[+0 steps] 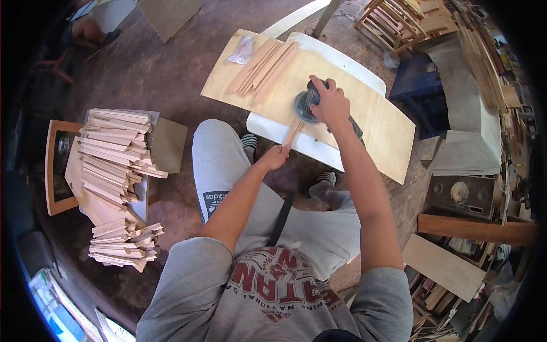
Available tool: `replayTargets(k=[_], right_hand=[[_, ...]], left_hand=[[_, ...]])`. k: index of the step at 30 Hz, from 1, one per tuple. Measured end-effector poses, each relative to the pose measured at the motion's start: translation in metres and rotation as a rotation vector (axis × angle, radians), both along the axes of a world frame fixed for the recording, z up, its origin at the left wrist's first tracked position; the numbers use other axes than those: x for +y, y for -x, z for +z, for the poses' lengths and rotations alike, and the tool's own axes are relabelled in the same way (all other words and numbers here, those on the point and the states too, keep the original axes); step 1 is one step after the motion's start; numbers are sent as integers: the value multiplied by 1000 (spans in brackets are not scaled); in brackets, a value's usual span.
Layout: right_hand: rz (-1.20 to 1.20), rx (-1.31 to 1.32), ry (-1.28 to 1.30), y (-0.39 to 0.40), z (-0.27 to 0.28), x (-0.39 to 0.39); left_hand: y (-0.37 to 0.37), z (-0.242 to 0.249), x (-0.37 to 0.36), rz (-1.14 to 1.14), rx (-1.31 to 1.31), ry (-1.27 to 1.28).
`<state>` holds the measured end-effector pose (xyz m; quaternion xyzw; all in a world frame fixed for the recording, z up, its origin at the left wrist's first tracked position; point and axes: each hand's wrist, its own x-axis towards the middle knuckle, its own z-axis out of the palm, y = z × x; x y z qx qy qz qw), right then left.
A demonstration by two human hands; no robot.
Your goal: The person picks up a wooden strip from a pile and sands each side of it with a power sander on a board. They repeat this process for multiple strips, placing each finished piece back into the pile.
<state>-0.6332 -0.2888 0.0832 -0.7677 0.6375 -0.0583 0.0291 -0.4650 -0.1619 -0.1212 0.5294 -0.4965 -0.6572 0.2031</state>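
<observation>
My right hand (332, 106) is wrapped over the top of a dark orbital sander (306, 107), whose round pad rests at the far end of a thin wooden strip (293, 134). The near end of that strip is pinched in my left hand (276, 157), just off the board's near edge. Beneath the sander lies a pale plywood board (376, 134) on a white table (268, 126). Several more wooden strips (265, 67) lie side by side on the board, left of the sander, beside a crumpled clear plastic bag (243, 49).
Several stacked wooden strips (114, 154) sit at my left, with another pile (122, 245) nearer me. A wooden frame (52, 168) leans beside them. To the right stand a blue bin (419, 91), a speaker box (460, 196) and scrap wood. Another person's leg (88, 29) shows at the far left.
</observation>
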Motion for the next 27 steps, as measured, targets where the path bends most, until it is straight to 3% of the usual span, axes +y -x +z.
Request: replayTargets(k=[5, 13, 25, 27], right_hand=[[-8, 37, -9, -8, 1, -17], [47, 55, -46, -20, 3, 17], [-114, 51, 29, 6, -8, -56], [-118, 47, 41, 8, -10, -64]], left_hand=[[-1, -5, -1, 2, -8, 6], [2, -4, -1, 23, -108, -13], [0, 16, -5, -47, -206, -23], [3, -3, -5, -42, -216, 3]])
